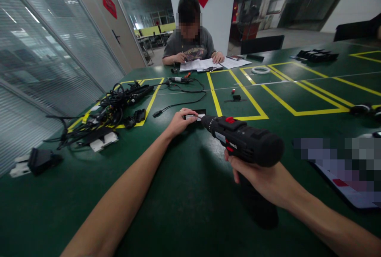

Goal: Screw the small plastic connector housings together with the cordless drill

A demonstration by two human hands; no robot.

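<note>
My right hand [253, 173] is wrapped round the handle of a black and red cordless drill [238, 136], which points left and away from me. Its bit reaches a small black part with a white strip [190, 117] lying on the green table [166, 209]. Whether the bit touches a screw there is too small to tell. My left hand [182, 121] is closed on the near left side of that small part, holding it against the table. Part of it is hidden behind my fingers and the drill's chuck.
A heap of black cables [119, 102] lies at the left, with black and white pieces [102, 141] beside it. Yellow tape [214, 94] marks the table. Across it a person [192, 46] sits with papers [201, 65]. A partly blurred tablet-like device [354, 193] lies at the right.
</note>
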